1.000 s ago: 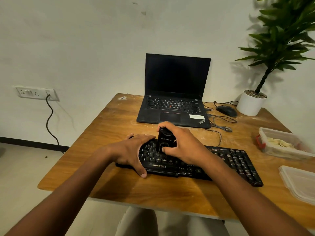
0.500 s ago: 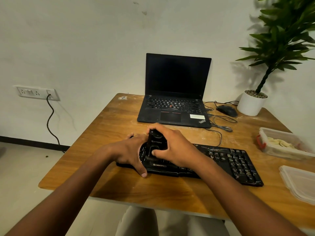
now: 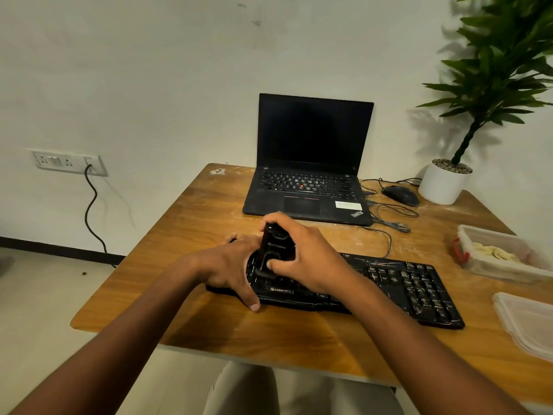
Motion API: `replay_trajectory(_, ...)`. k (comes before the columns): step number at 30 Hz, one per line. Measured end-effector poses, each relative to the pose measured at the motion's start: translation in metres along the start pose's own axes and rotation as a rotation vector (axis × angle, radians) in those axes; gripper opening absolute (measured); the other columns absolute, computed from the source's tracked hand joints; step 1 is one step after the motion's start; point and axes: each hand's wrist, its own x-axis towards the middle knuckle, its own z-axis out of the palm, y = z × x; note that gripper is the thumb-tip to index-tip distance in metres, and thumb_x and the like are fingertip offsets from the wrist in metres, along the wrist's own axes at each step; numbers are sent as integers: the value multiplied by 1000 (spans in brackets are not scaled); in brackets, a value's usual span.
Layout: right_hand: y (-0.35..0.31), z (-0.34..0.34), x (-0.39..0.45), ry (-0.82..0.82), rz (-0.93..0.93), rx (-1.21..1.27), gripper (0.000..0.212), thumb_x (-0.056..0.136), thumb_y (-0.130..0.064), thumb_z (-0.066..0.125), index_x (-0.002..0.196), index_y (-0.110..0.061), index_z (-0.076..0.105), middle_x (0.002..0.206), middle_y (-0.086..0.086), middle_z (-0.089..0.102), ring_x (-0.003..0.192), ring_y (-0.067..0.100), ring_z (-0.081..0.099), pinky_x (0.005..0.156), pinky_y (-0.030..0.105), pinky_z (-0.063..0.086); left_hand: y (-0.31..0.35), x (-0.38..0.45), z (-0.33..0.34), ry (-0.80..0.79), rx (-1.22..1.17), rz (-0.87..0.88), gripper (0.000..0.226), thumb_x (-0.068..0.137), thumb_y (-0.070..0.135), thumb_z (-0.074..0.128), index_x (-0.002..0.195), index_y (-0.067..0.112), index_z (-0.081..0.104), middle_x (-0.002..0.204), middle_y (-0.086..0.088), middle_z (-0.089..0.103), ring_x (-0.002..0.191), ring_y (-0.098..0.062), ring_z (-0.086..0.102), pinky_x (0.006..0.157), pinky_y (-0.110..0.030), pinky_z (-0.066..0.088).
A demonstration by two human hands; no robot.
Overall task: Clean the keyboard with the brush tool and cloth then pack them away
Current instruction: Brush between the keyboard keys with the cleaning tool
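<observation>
A black keyboard [image 3: 404, 283] with pale dust on its keys lies across the near part of the wooden table [image 3: 191, 223]. My right hand [image 3: 302, 256] grips a black brush tool [image 3: 273, 247] and holds it down on the keys at the keyboard's left part. My left hand [image 3: 230, 265] lies over the keyboard's left end, fingers across its top and thumb at its front edge, holding it in place. The brush's bristles are hidden under the tool. No cloth is in view.
An open black laptop [image 3: 308, 163] stands behind the keyboard. A black mouse [image 3: 401, 195] with loose cables and a white potted plant [image 3: 443, 184] sit at the back right. A clear plastic box [image 3: 496, 256] and its lid [image 3: 529, 322] lie at the right edge.
My right hand has slid the brush tool leftward along the keys over the last second, then held about the same spot. My left hand has stayed on the keyboard's left end.
</observation>
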Motion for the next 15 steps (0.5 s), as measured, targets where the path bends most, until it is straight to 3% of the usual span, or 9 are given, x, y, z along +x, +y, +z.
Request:
replay_trajectory(3,7,-2,-5,-55,22,-46,63,87,-15,80,128,-49,47,112,-11,66,97,8,66,79,32,63,1,0,0,11,11,-21,122,62,46,97,158,31,23,153,14,37,138,-1,16,123,-35,-12)
replay_trajectory(7,16,-33,-13,-137,106,-166,61,85,-19,82,128,-48,49,112,-16,63,98,5,62,77,26,57,-8,2,1,-8,11,-31,137,55,56,97,162,38,13,163,11,30,152,-15,16,123,-38,-10)
replay_trajectory(12,16,-34,-15,-9,74,12,60,87,-11,80,122,-49,50,113,-13,62,95,12,67,64,28,63,-2,2,-1,-13,29,-36,135,61,49,97,164,33,12,166,9,27,153,-16,13,118,-33,-12)
replay_trajectory(15,12,-17,-13,8,27,57,61,87,-13,81,123,-50,50,114,-13,64,99,9,66,75,35,65,3,0,-2,2,24,-27,130,63,44,97,163,33,14,164,9,29,152,-16,13,116,-31,-10)
